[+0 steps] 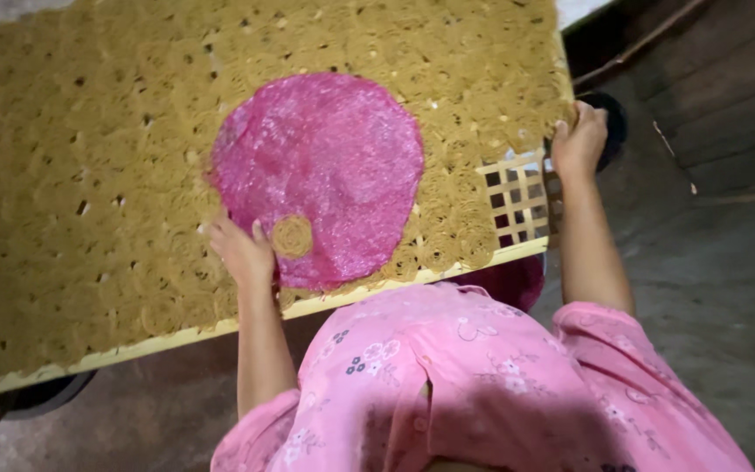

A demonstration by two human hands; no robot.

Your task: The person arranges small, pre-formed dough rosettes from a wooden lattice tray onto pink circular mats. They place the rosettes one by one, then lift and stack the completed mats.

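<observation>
A wide bamboo lattice tray (517, 197) is covered with several round coils of tan noodle. On top of them lies a round pink sheet (325, 166) carrying one noodle coil (292, 235) near its front edge. My left hand (239, 251) rests flat on the pink sheet's front left edge, right beside that coil. My right hand (578, 140) grips the tray's right edge, where the bare lattice shows.
The tray's pale front rail (176, 336) runs along in front of my pink flowered clothing (482, 385). A dark round vessel (41, 398) sits under the tray at the left. Grey concrete floor (718, 288) lies to the right, with dark wooden boards (718, 87) behind.
</observation>
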